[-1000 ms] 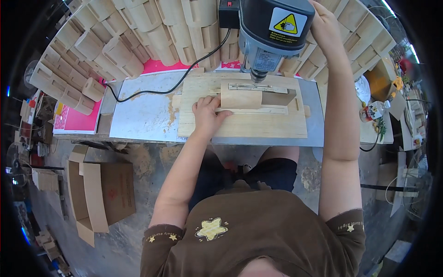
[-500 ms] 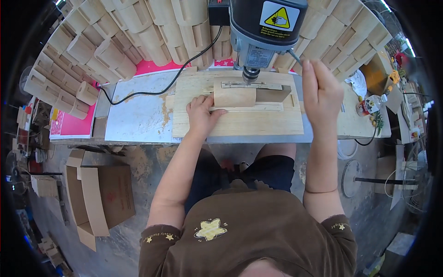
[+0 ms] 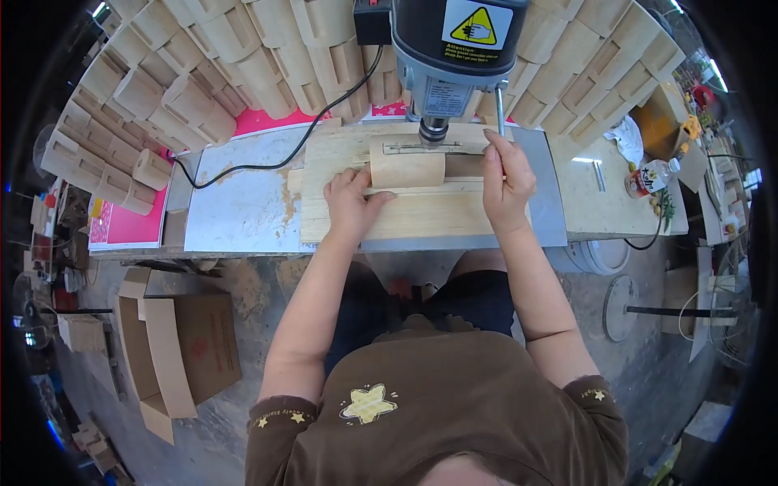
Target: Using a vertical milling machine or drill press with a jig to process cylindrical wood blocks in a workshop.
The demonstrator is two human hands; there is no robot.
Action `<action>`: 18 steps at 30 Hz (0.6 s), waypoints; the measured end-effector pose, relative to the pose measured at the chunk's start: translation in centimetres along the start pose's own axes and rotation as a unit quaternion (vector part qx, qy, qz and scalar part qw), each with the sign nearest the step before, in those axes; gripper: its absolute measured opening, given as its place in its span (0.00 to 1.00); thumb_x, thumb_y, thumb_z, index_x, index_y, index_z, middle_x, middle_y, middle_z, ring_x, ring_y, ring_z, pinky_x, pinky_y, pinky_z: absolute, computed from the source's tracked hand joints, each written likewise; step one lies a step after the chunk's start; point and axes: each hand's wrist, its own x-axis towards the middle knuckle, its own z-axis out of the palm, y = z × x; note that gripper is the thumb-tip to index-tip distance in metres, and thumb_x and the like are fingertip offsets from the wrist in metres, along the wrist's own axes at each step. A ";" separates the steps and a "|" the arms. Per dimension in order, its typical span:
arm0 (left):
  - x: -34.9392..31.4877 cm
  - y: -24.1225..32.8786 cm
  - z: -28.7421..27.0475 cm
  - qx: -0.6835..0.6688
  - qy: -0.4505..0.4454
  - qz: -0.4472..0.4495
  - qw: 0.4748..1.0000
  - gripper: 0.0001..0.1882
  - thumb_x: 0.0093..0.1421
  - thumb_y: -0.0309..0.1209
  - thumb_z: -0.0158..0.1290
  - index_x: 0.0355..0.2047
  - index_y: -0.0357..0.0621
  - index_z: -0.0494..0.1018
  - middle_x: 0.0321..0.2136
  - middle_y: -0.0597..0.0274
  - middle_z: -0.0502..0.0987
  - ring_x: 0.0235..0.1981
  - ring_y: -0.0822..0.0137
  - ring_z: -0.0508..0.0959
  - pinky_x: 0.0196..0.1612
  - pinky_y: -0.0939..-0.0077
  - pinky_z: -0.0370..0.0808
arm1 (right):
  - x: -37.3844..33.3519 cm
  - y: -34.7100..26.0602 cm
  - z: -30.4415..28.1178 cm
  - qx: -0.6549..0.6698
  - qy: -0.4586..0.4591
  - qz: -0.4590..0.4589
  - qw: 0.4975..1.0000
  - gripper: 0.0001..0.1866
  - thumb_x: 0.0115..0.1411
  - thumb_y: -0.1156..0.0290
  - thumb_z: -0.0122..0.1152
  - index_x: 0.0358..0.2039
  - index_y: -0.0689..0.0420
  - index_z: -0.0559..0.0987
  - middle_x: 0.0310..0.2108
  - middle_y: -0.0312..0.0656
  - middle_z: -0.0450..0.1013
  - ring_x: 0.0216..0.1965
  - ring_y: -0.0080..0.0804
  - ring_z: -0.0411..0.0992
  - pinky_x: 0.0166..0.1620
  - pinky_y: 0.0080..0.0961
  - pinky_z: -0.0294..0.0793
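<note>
A pale wooden cylinder (image 3: 407, 171) lies on its side on a flat wooden board (image 3: 438, 223), a slotted strip along its top. My left hand (image 3: 350, 204) holds the cylinder at its left end, fingertips against it and thumb stretched along its near side. Over the cylinder stands a drill press (image 3: 442, 93), its chuck (image 3: 433, 130) just above the slotted strip; the drill tip is hard to make out. At the right, my right hand (image 3: 509, 180) is closed round the low end of the press's metal lever (image 3: 501, 109).
Stacked notched wooden cylinders (image 3: 203, 109) wall off the back of the table on both sides. A black cable (image 3: 312, 130) curves across the white tabletop. To the right stands a bottle (image 3: 651, 178). An opened cardboard box (image 3: 198, 348) sits on the floor at left.
My right hand has come down and leftward, swinging the lever from slanting out to nearly straight toward me. The chuck looks slightly lower. My left hand stays at the cylinder's end.
</note>
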 end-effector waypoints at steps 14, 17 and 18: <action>0.0 2.0 1.8 0.042 -0.001 -0.005 0.999 0.29 0.39 0.45 0.65 0.44 0.50 0.75 0.30 0.63 0.71 0.39 0.60 0.70 0.48 0.60 0.56 | 16.7 -3.7 -1.4 -0.187 -0.058 0.091 0.976 0.12 0.60 0.65 0.52 0.27 0.62 0.73 0.17 0.40 0.65 0.21 0.22 0.62 0.27 0.20 0.62; 0.3 3.4 2.5 0.021 -0.005 -0.013 1.000 0.31 0.40 0.46 0.64 0.46 0.50 0.74 0.31 0.63 0.72 0.39 0.60 0.70 0.47 0.60 0.56 | 19.2 -0.3 -0.1 -0.223 -0.082 0.074 0.969 0.15 0.60 0.63 0.50 0.28 0.64 0.74 0.23 0.49 0.69 0.27 0.37 0.68 0.32 0.28 0.66; 0.4 3.5 2.5 0.020 -0.005 -0.012 1.000 0.31 0.40 0.46 0.64 0.46 0.50 0.74 0.31 0.63 0.72 0.39 0.60 0.70 0.47 0.60 0.56 | 19.6 0.7 0.2 -0.238 -0.096 0.066 0.964 0.16 0.60 0.63 0.50 0.28 0.64 0.75 0.25 0.54 0.71 0.30 0.44 0.70 0.34 0.31 0.68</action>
